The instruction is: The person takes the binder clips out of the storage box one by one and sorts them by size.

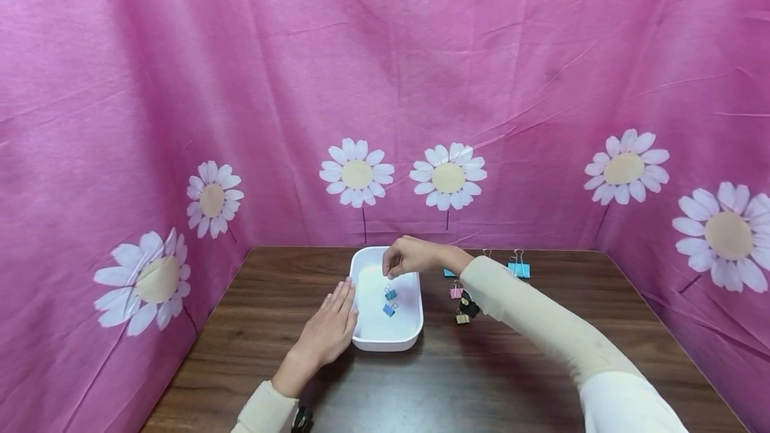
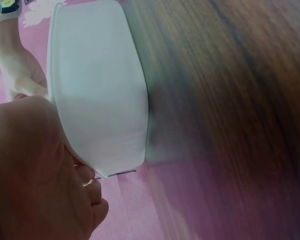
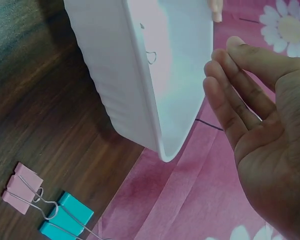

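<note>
no writing or brand can be read on anything here. the left hand lies flat on the wooden table, fingers straight and together, their tips touching the left wall of the white tray. the right hand hovers over the tray's far end with the forearm reaching in from the right; its fingers point down and are loosely spread, and the right wrist view shows an open palm holding nothing. two blue clips lie inside the tray near its middle, below that hand. the tray sits at the table's centre, with bare wood on its left and in front. just right of the tray lie a pink clip and a tan clip, with a larger blue clip near the far edge by the pink flowered cloth.
</note>
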`<state>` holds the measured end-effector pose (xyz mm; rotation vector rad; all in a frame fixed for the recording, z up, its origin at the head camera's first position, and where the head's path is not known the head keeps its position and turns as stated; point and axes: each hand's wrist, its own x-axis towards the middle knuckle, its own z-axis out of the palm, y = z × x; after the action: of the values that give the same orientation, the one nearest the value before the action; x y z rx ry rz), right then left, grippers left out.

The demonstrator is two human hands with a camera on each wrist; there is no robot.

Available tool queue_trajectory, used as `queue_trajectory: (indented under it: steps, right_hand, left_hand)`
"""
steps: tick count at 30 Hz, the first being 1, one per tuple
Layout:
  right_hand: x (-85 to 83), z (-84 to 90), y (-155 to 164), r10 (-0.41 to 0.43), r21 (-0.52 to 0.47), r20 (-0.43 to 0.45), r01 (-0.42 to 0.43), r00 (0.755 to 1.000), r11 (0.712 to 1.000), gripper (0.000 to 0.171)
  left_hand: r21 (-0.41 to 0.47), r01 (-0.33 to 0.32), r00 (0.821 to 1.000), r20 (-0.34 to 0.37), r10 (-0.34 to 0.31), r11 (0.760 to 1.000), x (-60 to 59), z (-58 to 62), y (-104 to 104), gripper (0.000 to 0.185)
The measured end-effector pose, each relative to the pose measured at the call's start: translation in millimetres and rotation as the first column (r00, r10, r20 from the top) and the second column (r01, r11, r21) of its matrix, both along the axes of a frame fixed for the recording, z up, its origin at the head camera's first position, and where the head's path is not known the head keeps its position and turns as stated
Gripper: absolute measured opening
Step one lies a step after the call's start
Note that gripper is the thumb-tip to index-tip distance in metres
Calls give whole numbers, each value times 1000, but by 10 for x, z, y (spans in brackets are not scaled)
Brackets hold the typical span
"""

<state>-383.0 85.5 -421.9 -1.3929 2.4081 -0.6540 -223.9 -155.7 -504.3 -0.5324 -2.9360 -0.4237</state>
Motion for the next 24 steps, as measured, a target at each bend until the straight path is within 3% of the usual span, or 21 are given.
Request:
queue_trajectory:
  steps: [14, 24]
  right_hand:
    - [-30, -65, -198, 33, 159, -51, -25, 998, 987, 8]
    - [0, -184, -362, 18, 330, -142, 30, 990, 943, 19]
  left_hand:
    - [-22, 11, 1000, 3, -11, 1000, -23, 22, 12, 58]
    - [-36, 10, 1000, -4, -10, 999, -42, 25, 4, 58]
